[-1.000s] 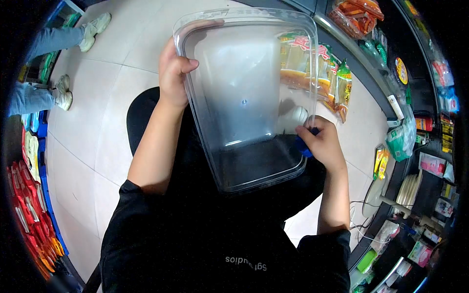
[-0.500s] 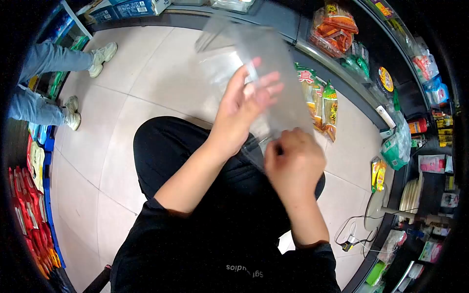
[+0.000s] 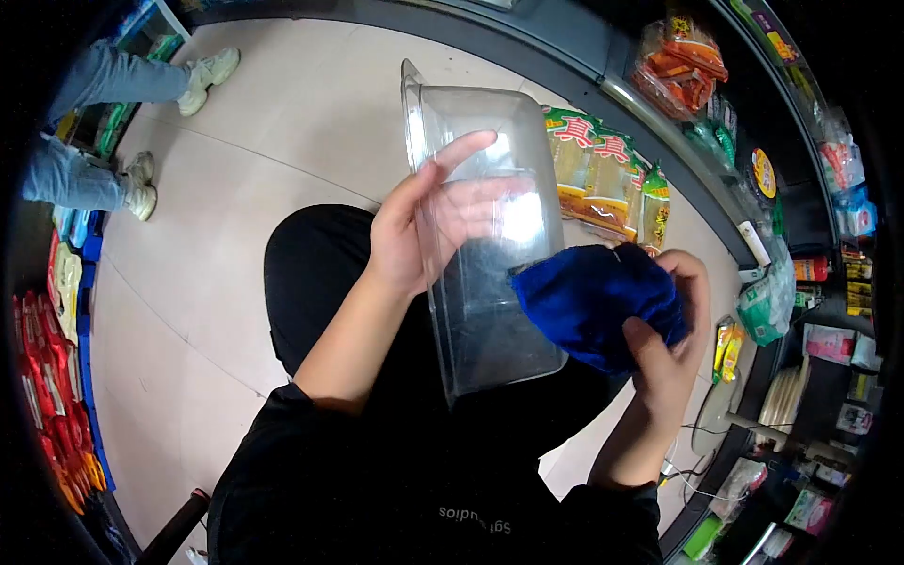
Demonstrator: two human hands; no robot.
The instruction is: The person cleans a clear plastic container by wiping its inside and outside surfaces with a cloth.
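Note:
A clear plastic box (image 3: 499, 330) is tipped on its side over my lap, its rim towards the left. My left hand (image 3: 414, 217) supports it at the rim side, with its fingers stretched out and showing through the clear wall. Bunched in my right hand (image 3: 664, 353) is a dark blue cloth (image 3: 593, 301), the thumb pressing on its front. The cloth overlaps the right side of the box; whether it touches the plastic I cannot tell. Several green-and-yellow food packets (image 3: 603, 188) lie on the floor just beyond the box.
Dark shelving (image 3: 612, 94) with packaged goods curves along the back and right. Red packets (image 3: 56, 395) stand in a blue crate at the left. Another person's legs (image 3: 113, 75) are at upper left. A white cable (image 3: 692, 485) lies at lower right.
The box has turned and come to a steadier position, its rim now facing left. My right hand has moved right, and the blue cloth in it is now visible. The view has shifted slightly.

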